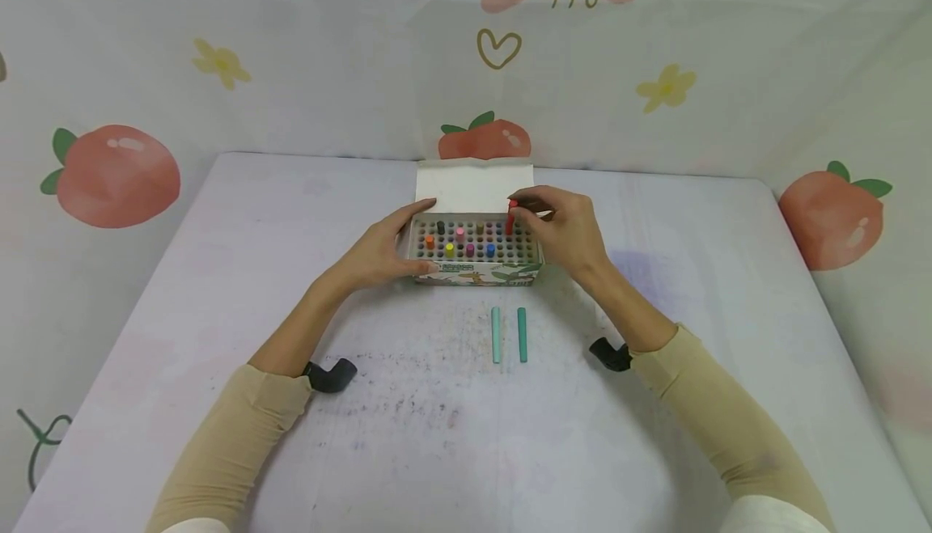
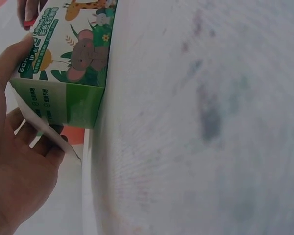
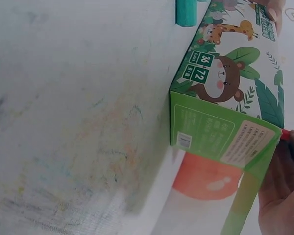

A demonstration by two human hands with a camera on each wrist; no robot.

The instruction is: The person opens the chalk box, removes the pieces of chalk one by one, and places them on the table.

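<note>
A chalk box (image 1: 502, 276) with its white lid (image 1: 473, 181) raised at the back stands on the table. Its holed insert carries several chalks, among them a yellow chalk (image 1: 450, 250), a blue chalk (image 1: 491, 251) and an orange chalk (image 1: 429, 242). My left hand (image 1: 371, 254) grips the box's left end, thumb at the front and fingers behind. My right hand (image 1: 575, 230) pinches the top of a red chalk (image 1: 510, 224), held upright over the right part of the insert. The right wrist view shows the box's green end panel (image 3: 210, 127) and a bit of red chalk (image 3: 285, 134) beside the fingers.
In front of the box, a light teal chalk (image 1: 496, 335) and a darker teal chalk (image 1: 522, 335) lie side by side on the smudged table (image 1: 408, 452). A patterned backdrop (image 1: 328, 56) rises behind the table. A black wrist mount (image 1: 331, 375) juts from the left sleeve.
</note>
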